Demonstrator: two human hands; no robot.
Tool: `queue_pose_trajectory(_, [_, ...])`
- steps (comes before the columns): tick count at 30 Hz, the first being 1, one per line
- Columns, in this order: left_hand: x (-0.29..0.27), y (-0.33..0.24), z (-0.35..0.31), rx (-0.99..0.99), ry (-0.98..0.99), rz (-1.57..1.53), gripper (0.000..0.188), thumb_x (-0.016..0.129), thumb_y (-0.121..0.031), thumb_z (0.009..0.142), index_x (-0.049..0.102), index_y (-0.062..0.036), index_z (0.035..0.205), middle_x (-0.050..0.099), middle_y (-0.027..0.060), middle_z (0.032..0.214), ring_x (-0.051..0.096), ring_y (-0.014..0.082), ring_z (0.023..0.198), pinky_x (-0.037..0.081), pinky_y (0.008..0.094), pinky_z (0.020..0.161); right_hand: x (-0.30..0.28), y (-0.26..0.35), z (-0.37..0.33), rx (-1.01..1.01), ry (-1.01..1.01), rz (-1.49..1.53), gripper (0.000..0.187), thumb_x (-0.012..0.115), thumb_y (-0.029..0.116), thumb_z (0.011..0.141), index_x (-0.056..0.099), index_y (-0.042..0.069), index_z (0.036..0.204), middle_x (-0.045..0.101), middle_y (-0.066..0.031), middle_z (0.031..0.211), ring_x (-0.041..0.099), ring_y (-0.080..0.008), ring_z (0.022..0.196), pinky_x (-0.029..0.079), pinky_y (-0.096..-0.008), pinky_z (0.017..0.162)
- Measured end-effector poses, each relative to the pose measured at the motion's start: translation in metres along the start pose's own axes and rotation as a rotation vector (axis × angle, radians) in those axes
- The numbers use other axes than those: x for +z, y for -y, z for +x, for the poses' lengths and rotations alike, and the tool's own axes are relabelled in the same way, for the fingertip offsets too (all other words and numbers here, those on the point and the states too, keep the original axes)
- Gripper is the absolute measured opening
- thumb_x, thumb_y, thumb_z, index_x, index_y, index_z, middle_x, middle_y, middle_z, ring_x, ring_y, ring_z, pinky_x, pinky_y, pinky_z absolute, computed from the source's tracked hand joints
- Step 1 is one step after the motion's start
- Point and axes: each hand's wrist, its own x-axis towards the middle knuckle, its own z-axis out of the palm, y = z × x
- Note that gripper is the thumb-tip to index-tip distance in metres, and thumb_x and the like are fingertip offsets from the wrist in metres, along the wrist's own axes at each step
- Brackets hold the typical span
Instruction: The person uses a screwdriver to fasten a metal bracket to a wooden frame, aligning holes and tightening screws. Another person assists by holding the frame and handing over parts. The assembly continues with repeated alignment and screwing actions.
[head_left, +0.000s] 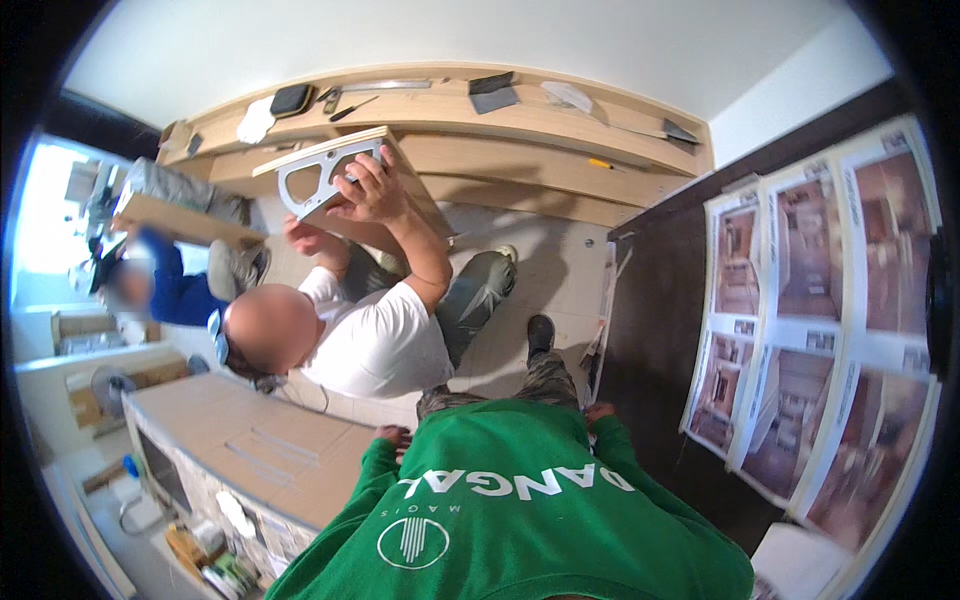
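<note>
My left hand (393,436) rests low at my side, by the edge of the cardboard-covered counter (360,440). On the other side, my right hand (598,412) is beside my hip, near a dark brown panel (655,340). Both are small in view and partly covered by my green sleeves, so their fingers cannot be read and I see no object in them. In front of me, a co-worker in a white T-shirt (385,345) raises both hands to a grey metal bracket (318,178) with cut-out openings, against a light wooden board (340,143).
A long wooden ledge (430,108) along the wall carries a black case (292,100), a screwdriver (354,108), a metal square (385,86) and dark sheets (492,92). Another person in blue (180,280) is at the left. Printed photo sheets (810,330) hang at the right.
</note>
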Motion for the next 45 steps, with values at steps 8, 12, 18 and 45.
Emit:
queue_pose_trajectory(8, [0.099,-0.156,-0.064,0.300,-0.247,-0.303,0.035,0.065,-0.031,0.102,0.071,-0.0040,0.124,0.081,0.0111,0.108,0.078,0.0235,0.089,0.056,0.0373,0.067,-0.134,0.232,0.085,0.052,-0.026,-0.284,0.025,0.052,0.027,0.109,0.065,0.007,0.116,0.077,-0.0197,0.089,0.073,-0.0295,0.060,0.057,-0.0407,0.047])
queue_pose_trajectory(12, [0.104,-0.170,-0.077,0.292,-0.297,-0.385,0.036,0.064,-0.031,0.103,0.070,-0.0039,0.126,0.081,0.0112,0.108,0.079,0.0244,0.089,0.057,0.0390,0.070,-0.121,0.292,0.103,0.055,0.021,-0.341,0.022,0.052,0.024,0.107,0.066,0.010,0.117,0.077,-0.0173,0.089,0.073,-0.0269,0.060,0.056,-0.0392,0.047])
queue_pose_trajectory(18, [0.109,-0.099,-0.022,0.101,-0.278,-0.702,0.034,0.059,-0.026,0.103,0.068,-0.0061,0.130,0.080,0.0169,0.112,0.080,0.0325,0.088,0.058,0.0456,0.071,-0.039,0.339,0.110,-0.057,0.272,-0.365,0.017,0.062,0.021,0.104,0.071,0.009,0.112,0.077,-0.0090,0.085,0.069,-0.0168,0.060,0.052,-0.0316,0.050])
queue_pose_trajectory(45, [0.428,-0.278,-0.083,-0.143,-0.628,-1.589,0.021,0.073,-0.019,0.098,0.077,-0.0006,0.107,0.079,0.0167,0.098,0.076,0.0270,0.076,0.061,0.0392,0.064,0.536,0.882,0.182,-1.751,0.554,-0.987,0.048,0.080,0.024,0.083,0.071,0.008,0.128,0.069,-0.0223,0.129,0.064,-0.0436,0.121,0.052,-0.0504,0.108])
